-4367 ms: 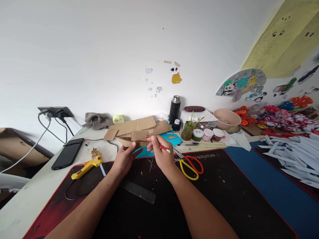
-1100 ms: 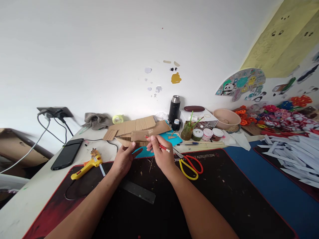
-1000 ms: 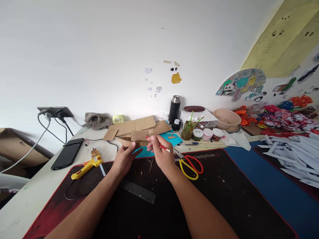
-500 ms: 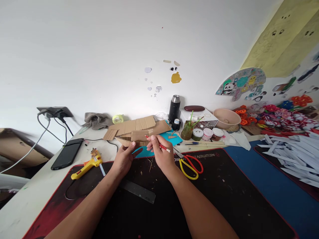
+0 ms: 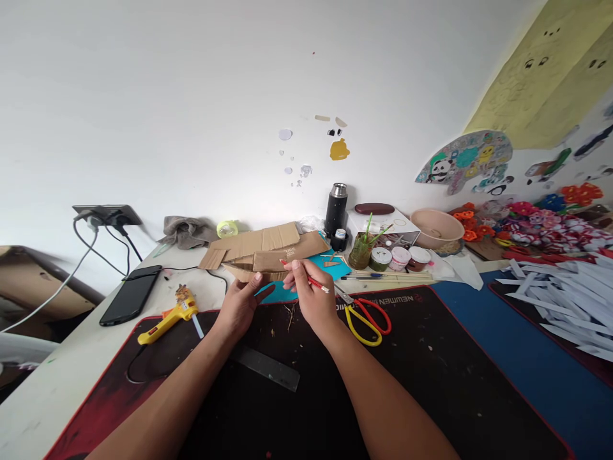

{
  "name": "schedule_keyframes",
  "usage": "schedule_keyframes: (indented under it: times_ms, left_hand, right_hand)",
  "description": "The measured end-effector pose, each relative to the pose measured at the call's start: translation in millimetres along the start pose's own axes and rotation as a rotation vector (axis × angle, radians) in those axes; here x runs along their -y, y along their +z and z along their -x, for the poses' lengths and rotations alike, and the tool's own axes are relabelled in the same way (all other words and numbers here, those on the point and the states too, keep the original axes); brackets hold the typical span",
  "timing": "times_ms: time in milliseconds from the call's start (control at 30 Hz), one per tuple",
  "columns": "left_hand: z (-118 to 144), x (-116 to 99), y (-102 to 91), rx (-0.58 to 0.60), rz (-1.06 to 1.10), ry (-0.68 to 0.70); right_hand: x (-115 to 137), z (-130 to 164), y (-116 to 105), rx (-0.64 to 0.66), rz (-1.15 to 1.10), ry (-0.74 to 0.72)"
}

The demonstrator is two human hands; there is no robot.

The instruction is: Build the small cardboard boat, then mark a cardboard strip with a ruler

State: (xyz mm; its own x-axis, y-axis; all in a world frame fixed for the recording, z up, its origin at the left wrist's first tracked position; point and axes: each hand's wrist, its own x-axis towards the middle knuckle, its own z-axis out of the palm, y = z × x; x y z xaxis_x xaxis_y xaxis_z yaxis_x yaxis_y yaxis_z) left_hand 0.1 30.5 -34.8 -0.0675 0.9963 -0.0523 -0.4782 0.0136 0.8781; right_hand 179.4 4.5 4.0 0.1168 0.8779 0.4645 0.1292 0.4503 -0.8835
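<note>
My left hand grips the near edge of a folded cardboard piece, thumb on top and fingers underneath. In my right hand is a red pencil, its tip resting at or close to the cardboard. More cardboard lies just behind. Right of my right hand lie scissors with one red and one yellow handle. A dark ruler-like strip lies on the black mat below my hands. To the left is a yellow glue gun.
A black phone lies at the left. Along the wall stand a black thermos, several paint jars, a green-stained cup and a pink bowl. White paper strips are heaped at the right.
The view has shifted very slightly. Both hands keep the same grip on the cardboard and the pencil, with hardly any movement.
</note>
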Motion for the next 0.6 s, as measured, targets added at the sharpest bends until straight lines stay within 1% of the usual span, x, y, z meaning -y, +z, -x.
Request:
schedule_keyframes:
  times_ms: [167, 600]
  left_hand:
    - [2.2, -1.9, 2.4, 0.017, -0.014, 0.003]
    - [3.6, -2.6, 3.4, 0.081, -0.059, 0.018]
  right_hand:
    - [-0.6, 0.9, 1.2, 0.016, -0.004, -0.003]
    - [4.4, 4.5, 2.5, 0.139, -0.005, -0.09]
